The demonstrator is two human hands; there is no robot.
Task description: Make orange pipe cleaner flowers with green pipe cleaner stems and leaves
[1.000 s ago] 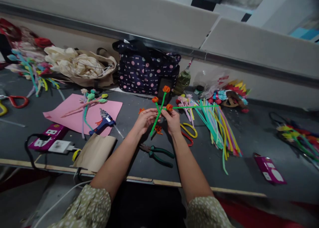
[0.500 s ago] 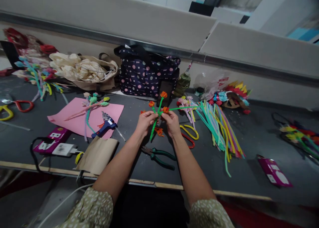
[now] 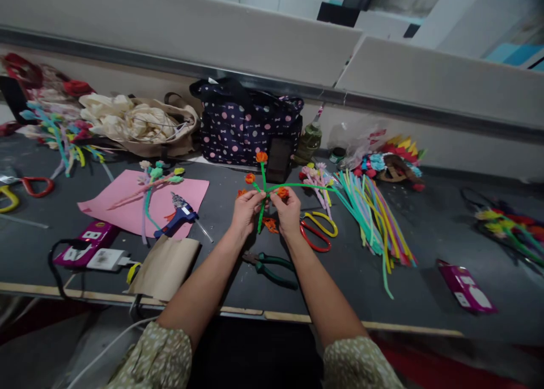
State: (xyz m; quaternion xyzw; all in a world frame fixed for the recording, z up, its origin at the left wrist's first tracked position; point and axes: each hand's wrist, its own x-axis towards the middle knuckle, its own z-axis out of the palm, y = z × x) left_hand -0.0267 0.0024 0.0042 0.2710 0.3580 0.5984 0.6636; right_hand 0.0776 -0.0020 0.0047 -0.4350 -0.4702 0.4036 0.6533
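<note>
A dark gray worktable [image 3: 442, 225] spans the frame, a navy polka-dot bag [image 3: 242, 128] standing upper center and multicolored pipe cleaners [image 3: 369, 213] bundled right of center. In the middle, a green pipe-cleaner sprig [image 3: 264, 176] with orange flowers [image 3: 261, 157] is pinched by the fingertips of the left hand [image 3: 245, 212] and right hand [image 3: 289, 212], above green-handled pliers [image 3: 262, 259].

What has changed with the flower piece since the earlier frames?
The green stems have swung leftward at the top, the tallest now nearly upright. The long green strip reaches less far right and now curves. Left hand and right hand keep their pinch; nothing was visibly let go. Pliers and glue gun stay put.
</note>
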